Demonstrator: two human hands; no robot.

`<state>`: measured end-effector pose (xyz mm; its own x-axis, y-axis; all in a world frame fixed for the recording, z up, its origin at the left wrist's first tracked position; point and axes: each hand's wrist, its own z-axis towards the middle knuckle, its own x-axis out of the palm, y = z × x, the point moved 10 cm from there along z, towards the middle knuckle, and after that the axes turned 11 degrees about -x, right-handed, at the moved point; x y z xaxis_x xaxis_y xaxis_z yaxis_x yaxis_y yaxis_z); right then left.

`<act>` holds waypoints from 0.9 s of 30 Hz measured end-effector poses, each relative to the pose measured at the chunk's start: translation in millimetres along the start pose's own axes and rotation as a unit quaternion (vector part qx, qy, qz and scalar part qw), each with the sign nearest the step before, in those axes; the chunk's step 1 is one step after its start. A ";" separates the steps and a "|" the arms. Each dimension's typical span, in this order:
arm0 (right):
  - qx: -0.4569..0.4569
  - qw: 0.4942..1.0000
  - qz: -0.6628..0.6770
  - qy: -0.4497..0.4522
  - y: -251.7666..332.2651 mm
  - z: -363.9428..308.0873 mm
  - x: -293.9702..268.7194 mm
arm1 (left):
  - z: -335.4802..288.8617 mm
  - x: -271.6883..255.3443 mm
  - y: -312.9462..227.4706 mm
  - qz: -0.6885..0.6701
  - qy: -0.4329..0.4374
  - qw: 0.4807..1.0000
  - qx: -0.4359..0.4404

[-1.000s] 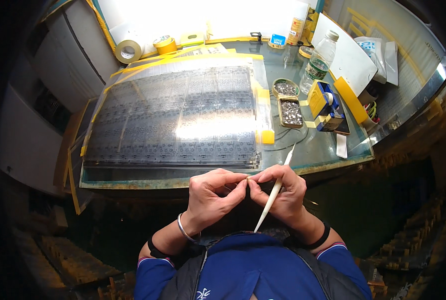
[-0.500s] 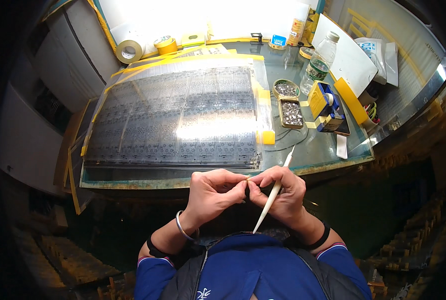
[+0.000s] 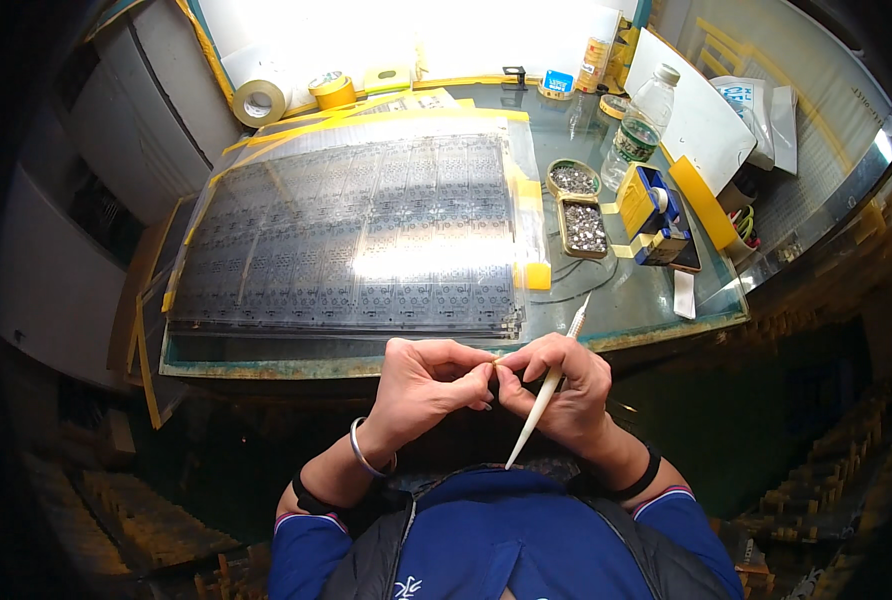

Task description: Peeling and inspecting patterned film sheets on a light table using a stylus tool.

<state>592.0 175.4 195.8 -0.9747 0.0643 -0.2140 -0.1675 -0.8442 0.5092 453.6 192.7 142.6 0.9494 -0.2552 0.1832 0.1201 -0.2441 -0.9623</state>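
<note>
Both my hands meet in front of the table's near edge, thumbs and forefingers pinched together. My left hand is closed at the fingertips on something too small to make out. Tucked through the fingers of my right hand is a slim white craft knife, its fine tip pointing up and away toward the table and its tapered end toward my chest. My right thumb and forefinger also pinch at the same tiny spot, touching the left fingertips. Beyond the hands lie stacked clear film sheets with dark circuit-like patterns.
The glass-topped table has a worn green edge. At its right stand two small tins, one round and one rectangular, of small bits, a blue-and-yellow tape dispenser and a plastic bottle. Tape rolls sit at the back left.
</note>
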 end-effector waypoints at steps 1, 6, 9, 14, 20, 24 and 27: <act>-0.004 1.000 0.003 -0.003 0.8 0.3 -0.5 | 0.3 -0.1 -0.1 0.000 0.000 1.000 0.000; 0.044 0.998 0.046 -0.008 -9.3 -4.5 1.3 | 3.4 -0.6 10.9 -0.070 0.034 0.996 -0.051; 0.076 0.995 0.070 0.006 -14.0 -6.2 2.9 | 7.1 -1.0 17.0 -0.091 0.053 0.992 -0.069; 0.085 0.994 0.069 0.025 -17.9 -8.9 5.3 | 9.7 1.9 20.3 -0.118 0.065 0.987 -0.093; 0.100 0.989 0.112 0.001 -20.4 -8.9 2.7 | 11.3 1.9 26.3 -0.142 0.045 0.981 -0.124; 0.179 0.963 0.201 -0.010 -34.3 -17.7 10.2 | 12.1 1.1 34.4 -0.168 0.042 0.973 -0.153; 0.250 0.923 0.289 -0.042 -43.9 -21.7 14.5 | 13.4 2.7 43.4 -0.217 0.083 0.955 -0.185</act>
<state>588.4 201.9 152.2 -0.9273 -0.2615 0.2679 0.3568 -0.4009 0.8438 465.2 194.0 98.6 0.7703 -0.1927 0.6079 0.3518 -0.6666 -0.6572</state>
